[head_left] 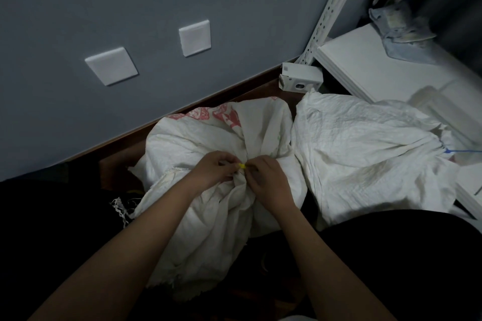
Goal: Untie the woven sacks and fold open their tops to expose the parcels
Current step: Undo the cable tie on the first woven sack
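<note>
Right between both hands, the small yellow tie cinches the near crumpled white woven sack's neck, left hand pinching at 9 o'clock, right hand pinching at 3 o'clock.

I see my left hand and right hand meeting fingertip to fingertip, fingers curled in a pinch, forearms converging.

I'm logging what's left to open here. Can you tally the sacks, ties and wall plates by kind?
White woven sacks: 2, one with red print, one plain
Ties: 2, small yellow tie, thin blue tie
White square wall plates: 2
Total: 6
</note>
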A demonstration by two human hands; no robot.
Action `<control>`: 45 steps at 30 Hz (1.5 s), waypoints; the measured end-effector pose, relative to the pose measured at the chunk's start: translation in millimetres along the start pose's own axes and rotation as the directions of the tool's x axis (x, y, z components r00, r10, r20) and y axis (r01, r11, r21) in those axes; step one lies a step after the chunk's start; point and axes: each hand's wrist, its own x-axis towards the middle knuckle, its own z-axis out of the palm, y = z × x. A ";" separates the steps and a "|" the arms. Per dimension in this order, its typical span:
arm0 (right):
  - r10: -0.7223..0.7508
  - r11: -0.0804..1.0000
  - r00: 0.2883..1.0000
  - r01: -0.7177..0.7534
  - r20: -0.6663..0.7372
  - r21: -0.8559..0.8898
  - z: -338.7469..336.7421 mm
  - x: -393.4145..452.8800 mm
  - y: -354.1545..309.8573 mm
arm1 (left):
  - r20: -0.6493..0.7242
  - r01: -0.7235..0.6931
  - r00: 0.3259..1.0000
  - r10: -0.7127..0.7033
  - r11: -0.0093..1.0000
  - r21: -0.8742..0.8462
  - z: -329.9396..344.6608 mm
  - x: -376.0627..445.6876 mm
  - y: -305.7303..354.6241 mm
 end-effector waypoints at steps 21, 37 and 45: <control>0.241 0.946 0.968 -0.217 -0.076 0.239 -13.5 6.2 -24.1 | 0.007 -0.378 0.867 0.499 0.646 0.663 -4.8 2.2 17.8; 0.266 0.920 0.962 -0.237 -0.053 0.312 -19.0 9.8 -26.0 | -0.061 -0.327 0.933 0.354 0.908 0.263 1.4 -1.9 20.8; 0.250 0.916 0.968 -0.241 0.013 0.321 -24.9 11.5 -23.2 | -0.055 -0.169 0.984 0.167 0.985 -0.021 -1.7 -6.9 29.2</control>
